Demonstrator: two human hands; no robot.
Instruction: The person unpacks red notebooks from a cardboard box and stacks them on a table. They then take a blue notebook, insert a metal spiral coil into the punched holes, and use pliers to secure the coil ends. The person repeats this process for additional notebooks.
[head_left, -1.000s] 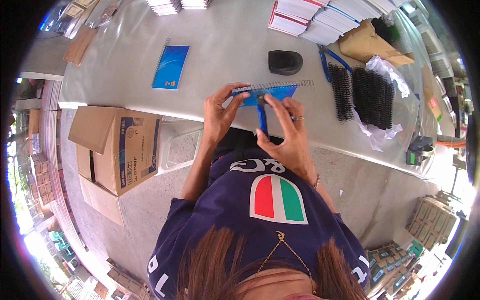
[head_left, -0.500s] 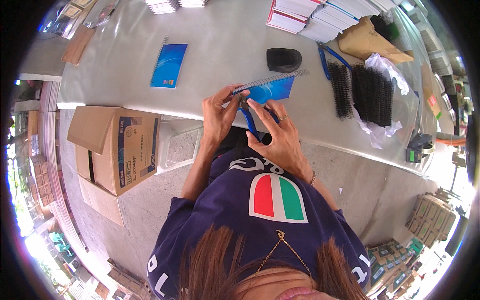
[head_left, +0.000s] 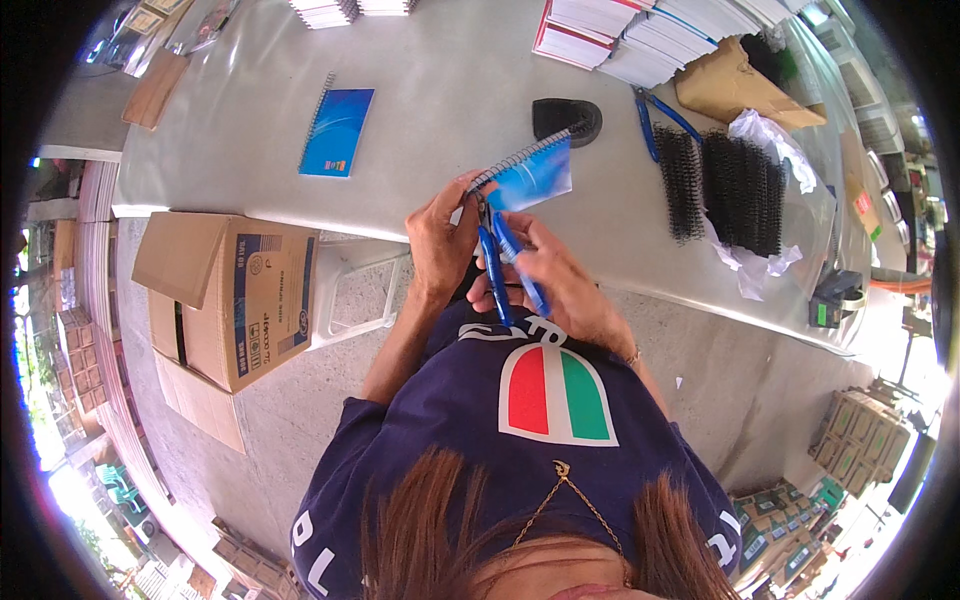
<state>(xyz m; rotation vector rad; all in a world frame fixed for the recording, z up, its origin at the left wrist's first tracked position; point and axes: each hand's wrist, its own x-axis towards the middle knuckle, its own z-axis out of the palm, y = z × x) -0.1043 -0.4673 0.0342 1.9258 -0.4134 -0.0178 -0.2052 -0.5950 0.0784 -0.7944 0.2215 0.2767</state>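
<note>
Over the table's near edge, my left hand (head_left: 440,240) is closed on the left end of a small blue spiral notebook (head_left: 535,180), whose wire coil (head_left: 525,155) runs along the upper edge. Blue-handled pliers (head_left: 490,265) are in my right hand (head_left: 570,280), jaws up at the coil's left end beside my left fingertips. The fingers hide the exact contact of jaws and wire. The plier handles stand slightly apart. Just beyond the notebook lies a dark rounded pad (head_left: 567,120).
Another blue spiral notebook (head_left: 338,135) lies at left. To the right are a second pair of blue-handled pliers (head_left: 650,125) and bundles of black coils (head_left: 742,195) on white paper. Stacked books (head_left: 650,40) stand at the back. An open cardboard box (head_left: 270,300) sits left of me.
The notebook has tilted, its right end farther from me, and the coil stretch jutting past that end no longer shows. My right hand has shifted toward me on the pliers, turning the handles.
</note>
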